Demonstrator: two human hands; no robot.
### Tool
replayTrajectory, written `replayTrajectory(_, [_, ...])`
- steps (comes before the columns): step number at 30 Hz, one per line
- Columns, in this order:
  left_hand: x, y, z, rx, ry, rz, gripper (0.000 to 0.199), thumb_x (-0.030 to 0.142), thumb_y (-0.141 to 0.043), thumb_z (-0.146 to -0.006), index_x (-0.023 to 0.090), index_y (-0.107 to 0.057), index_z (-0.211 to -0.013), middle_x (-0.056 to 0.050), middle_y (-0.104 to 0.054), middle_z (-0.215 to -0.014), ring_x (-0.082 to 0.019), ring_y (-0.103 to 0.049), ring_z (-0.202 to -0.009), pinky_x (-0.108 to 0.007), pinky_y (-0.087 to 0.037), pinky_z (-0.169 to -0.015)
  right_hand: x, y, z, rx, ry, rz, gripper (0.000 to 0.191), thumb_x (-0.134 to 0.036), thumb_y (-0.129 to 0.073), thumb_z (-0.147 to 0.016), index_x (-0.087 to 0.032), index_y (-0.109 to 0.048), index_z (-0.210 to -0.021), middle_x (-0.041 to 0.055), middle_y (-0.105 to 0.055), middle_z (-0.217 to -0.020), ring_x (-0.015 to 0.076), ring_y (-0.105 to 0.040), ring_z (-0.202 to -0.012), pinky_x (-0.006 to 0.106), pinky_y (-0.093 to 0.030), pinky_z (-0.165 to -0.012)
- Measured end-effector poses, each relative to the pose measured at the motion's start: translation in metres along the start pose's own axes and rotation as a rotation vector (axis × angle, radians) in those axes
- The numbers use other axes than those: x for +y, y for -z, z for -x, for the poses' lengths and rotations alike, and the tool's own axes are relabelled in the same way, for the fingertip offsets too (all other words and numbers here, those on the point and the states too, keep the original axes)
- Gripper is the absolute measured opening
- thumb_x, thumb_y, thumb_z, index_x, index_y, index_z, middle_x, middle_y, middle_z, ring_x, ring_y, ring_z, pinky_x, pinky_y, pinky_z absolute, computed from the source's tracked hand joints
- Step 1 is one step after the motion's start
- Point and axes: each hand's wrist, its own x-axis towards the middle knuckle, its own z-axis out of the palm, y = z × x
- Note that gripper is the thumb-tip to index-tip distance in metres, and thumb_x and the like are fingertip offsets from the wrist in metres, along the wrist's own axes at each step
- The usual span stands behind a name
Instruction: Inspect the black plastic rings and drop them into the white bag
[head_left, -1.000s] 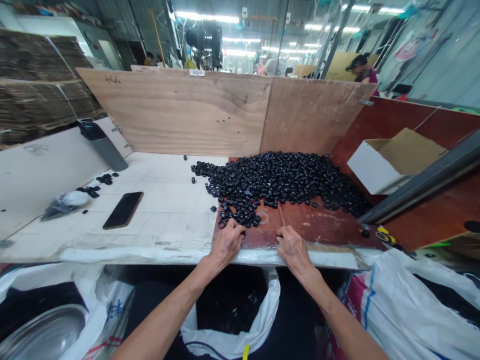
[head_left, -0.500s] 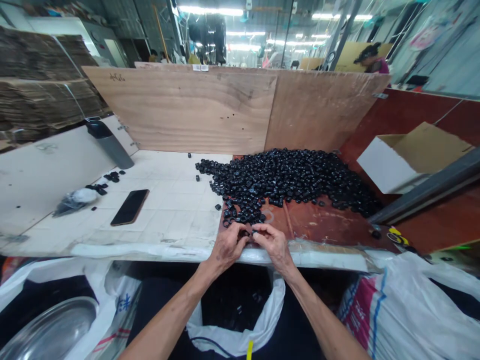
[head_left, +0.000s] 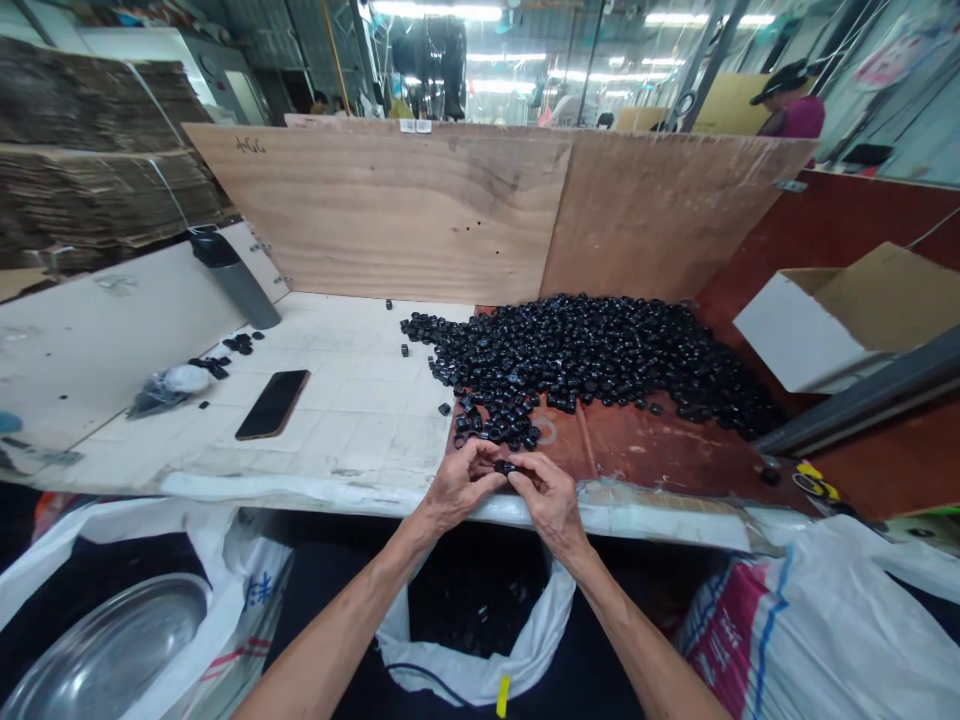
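Observation:
Near the table's front edge, my left hand (head_left: 459, 484) and my right hand (head_left: 551, 500) meet with their fingertips closed on a small black part (head_left: 505, 467). Whether it is one piece or two pressed together is too small to tell. Just beyond my fingers, a heap of black parts (head_left: 600, 350) spreads over the red-brown board and onto the white surface. Below my hands hangs an open white sack (head_left: 555, 620) with black pieces inside.
A phone (head_left: 273, 404), a grey bottle (head_left: 241, 283) and a plastic bag (head_left: 169, 388) lie left. At right are a white carton (head_left: 806, 330), a metal bar (head_left: 862, 405) and yellow-handled scissors (head_left: 817, 482). Wooden boards (head_left: 390, 210) stand behind. A person (head_left: 796, 112) is beyond them.
My fingertips have come together on the black part. The whole view has shifted slightly, and the person at the back right has raised their head.

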Motion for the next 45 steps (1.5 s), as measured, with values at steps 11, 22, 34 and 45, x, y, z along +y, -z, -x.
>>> replayTrajectory(11, [0.001,0.003,0.001,-0.019,-0.202,-0.1,0.021,0.033,-0.069,-0.086,0.015,-0.068,-0.098,-0.01,-0.07,-0.101,-0.021,-0.068,-0.095,-0.035,-0.057,-0.088,0.004,-0.002,0.003,0.002,-0.049,0.114,0.018,-0.034,-0.058,-0.091,-0.019,-0.068,-0.094,0.0042,-0.07,-0.082,0.0175,-0.067,-0.074,0.028,-0.054,-0.069])
replayTrajectory(22, [0.005,0.007,0.0,0.006,-0.247,-0.173,0.02,0.032,-0.067,-0.087,0.016,-0.069,-0.099,-0.011,-0.07,-0.102,-0.021,-0.066,-0.098,-0.037,-0.055,-0.089,-0.006,0.0,0.0,-0.056,0.069,0.329,0.033,-0.032,-0.051,-0.095,-0.019,-0.059,-0.065,0.0,-0.056,-0.063,0.0141,-0.053,-0.061,0.027,-0.042,-0.063])
replayTrajectory(34, [0.007,0.008,0.0,0.001,-0.258,-0.142,0.015,0.026,-0.067,-0.087,0.016,-0.069,-0.099,-0.009,-0.069,-0.101,-0.02,-0.066,-0.097,-0.035,-0.053,-0.088,-0.006,-0.001,0.002,-0.02,0.119,0.313,0.019,-0.03,-0.054,-0.094,-0.019,-0.062,-0.08,0.0026,-0.06,-0.075,0.0169,-0.056,-0.071,0.03,-0.045,-0.071])
replayTrajectory(45, [0.013,0.007,0.001,-0.017,-0.219,-0.124,0.018,0.03,-0.065,-0.088,0.016,-0.07,-0.099,-0.01,-0.07,-0.1,-0.021,-0.066,-0.095,-0.035,-0.054,-0.087,-0.006,0.002,0.004,-0.016,0.14,0.292,0.012,-0.029,-0.058,-0.091,-0.019,-0.065,-0.087,0.0023,-0.06,-0.074,0.0171,-0.055,-0.07,0.031,-0.047,-0.071])
